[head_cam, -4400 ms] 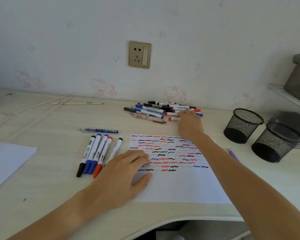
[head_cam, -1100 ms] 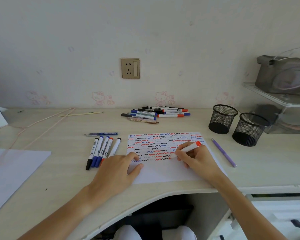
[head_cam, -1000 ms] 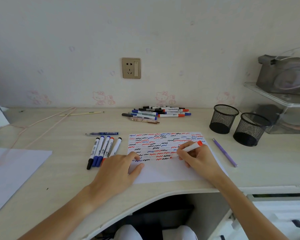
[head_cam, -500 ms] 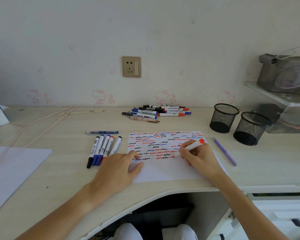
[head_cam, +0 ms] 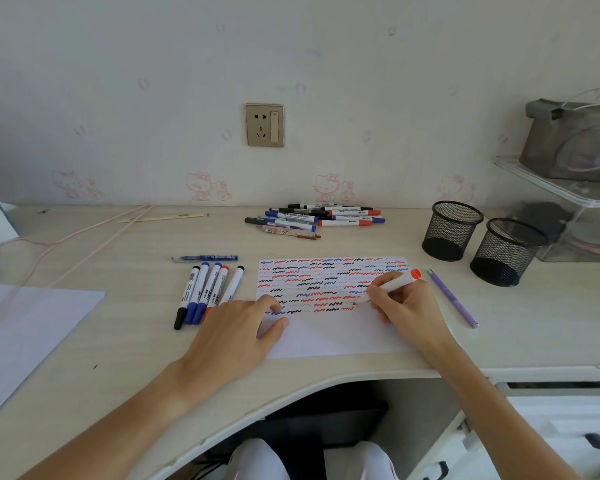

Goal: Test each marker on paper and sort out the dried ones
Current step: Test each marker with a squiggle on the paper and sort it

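Observation:
A white sheet of paper (head_cam: 329, 336) covered in red, blue and black squiggles lies on the desk in front of me. My right hand (head_cam: 406, 304) grips a red marker (head_cam: 394, 284) with its tip on the paper at the end of the lowest squiggle row. My left hand (head_cam: 234, 332) rests flat on the paper's left edge. A row of several markers (head_cam: 207, 289) lies left of the paper. A pile of markers (head_cam: 312, 218) sits at the back by the wall.
Two black mesh pen cups (head_cam: 451, 230) (head_cam: 506, 251) stand at the right. A purple pen (head_cam: 452, 297) lies right of the paper, a blue pen (head_cam: 205, 258) above the marker row. Another white sheet (head_cam: 25, 327) lies at the left. A clear shelf (head_cam: 561, 188) stands at far right.
My right hand took a red marker from the back pile, brought it to the paper, and has moved it rightward along the lowest squiggle row. The left hand stayed put.

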